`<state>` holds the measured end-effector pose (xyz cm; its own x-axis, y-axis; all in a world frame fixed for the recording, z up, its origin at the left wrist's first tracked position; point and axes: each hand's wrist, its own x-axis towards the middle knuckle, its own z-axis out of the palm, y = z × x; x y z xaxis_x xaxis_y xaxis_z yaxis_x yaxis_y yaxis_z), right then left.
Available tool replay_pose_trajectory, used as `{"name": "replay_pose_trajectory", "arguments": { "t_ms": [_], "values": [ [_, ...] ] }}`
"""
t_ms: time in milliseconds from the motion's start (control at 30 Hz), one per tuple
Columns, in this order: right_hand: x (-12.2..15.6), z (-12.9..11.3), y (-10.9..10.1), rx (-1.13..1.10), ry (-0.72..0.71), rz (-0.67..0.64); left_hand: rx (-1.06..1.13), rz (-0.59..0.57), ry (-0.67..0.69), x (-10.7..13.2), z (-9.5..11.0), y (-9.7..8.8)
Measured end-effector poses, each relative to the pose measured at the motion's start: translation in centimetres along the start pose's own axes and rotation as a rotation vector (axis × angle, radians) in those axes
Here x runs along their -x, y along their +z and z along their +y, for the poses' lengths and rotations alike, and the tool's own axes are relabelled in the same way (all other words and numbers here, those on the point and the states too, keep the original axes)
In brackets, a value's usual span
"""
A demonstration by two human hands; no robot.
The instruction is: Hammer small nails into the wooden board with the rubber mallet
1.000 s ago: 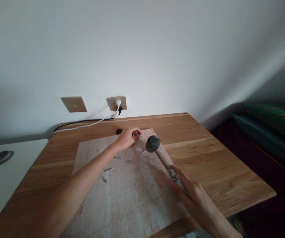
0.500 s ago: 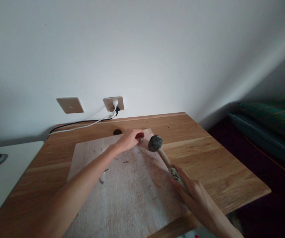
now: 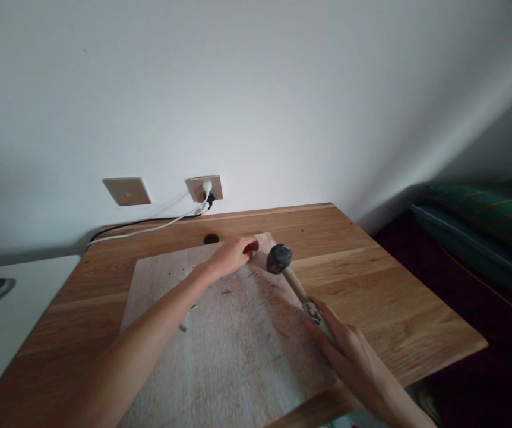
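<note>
My right hand (image 3: 338, 336) is wrapped round the handle of a mallet with a dark, rounded head (image 3: 279, 259). The mallet head hovers at the right edge of a pale, worn wooden board (image 3: 220, 362). My left hand (image 3: 234, 252) reaches across to the board's far right corner, its fingers curled in a pinch. Whatever lies between those fingertips is mostly hidden and too small to name. Close to my left forearm, small metal-looking scraps (image 3: 183, 327) lie on the board, with a flat dark chip (image 3: 226, 292) farther up.
Under the board is a wooden table (image 3: 349, 261) with a round cable hole (image 3: 211, 238). White and black cables (image 3: 149, 226) run from a wall socket (image 3: 204, 188). A white surface (image 3: 19, 315) adjoins on the left; cushions (image 3: 483, 249) lie at the right.
The fingers of my left hand have shifted slightly at the same corner of the board. My right hand and the mallet stay almost where they were.
</note>
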<state>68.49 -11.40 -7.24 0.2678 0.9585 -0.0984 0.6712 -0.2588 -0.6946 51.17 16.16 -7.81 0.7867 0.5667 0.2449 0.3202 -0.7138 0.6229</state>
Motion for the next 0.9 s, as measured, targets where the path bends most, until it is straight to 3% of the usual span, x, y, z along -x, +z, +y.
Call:
{"name": "replay_pose_trajectory", "arguments": {
  "t_ms": [267,600,767,900],
  "values": [
    [-0.2,-0.5,-0.6,-0.071,0.016,-0.018,-0.001,0.071,0.016,0.0,0.0,0.7],
    [-2.8,-2.0,-2.0,-0.057,-0.004,0.034,0.169,0.081,-0.092,-0.1,-0.2,1.3],
    [-3.9,-3.1,-1.5,-0.045,-0.031,-0.02,0.123,0.133,-0.075,0.1,-0.4,1.2],
    [-4.1,-3.2,-1.0,-0.042,-0.055,-0.05,0.112,0.109,-0.107,0.0,-0.6,1.3]
  ]
}}
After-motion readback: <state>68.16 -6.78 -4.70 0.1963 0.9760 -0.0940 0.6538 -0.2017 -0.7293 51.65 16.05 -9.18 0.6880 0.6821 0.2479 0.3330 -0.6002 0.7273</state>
